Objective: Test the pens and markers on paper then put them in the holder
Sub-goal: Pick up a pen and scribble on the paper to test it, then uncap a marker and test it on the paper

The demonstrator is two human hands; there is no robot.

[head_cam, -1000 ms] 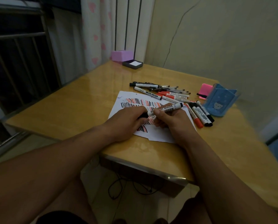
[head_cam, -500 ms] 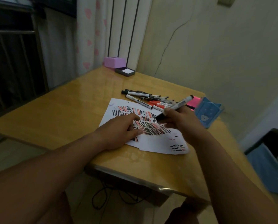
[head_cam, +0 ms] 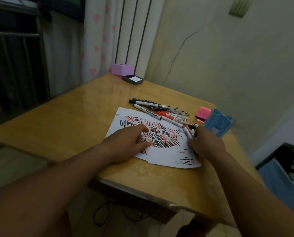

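Paper (head_cam: 166, 154), covered with rows of black and red strokes, is shown lying on a glossy yellow wooden surface (head_cam: 65, 120). The left grip (head_cam: 130, 142) is laid on the sheet, fingers loosely spread and nothing held. The right grip (head_cam: 206, 144), at the sheet's right edge, is curled round a white-barrelled marker (head_cam: 187, 133). A pile of pens (head_cam: 160, 110) is seen beyond the sheet. Black print is carried on the barrels, but it cannot be read. The blue holder (head_cam: 218, 124), marked with a small bear-like face, is placed just right of the right grip, a pink block (head_cam: 203, 112) behind it. A pink box (head_cam: 122, 69) and a dark tray (head_cam: 133, 79) are set at the far corner, before a heart-printed curtain (head_cam: 94, 40) and a cracked wall (head_cam: 177, 57).
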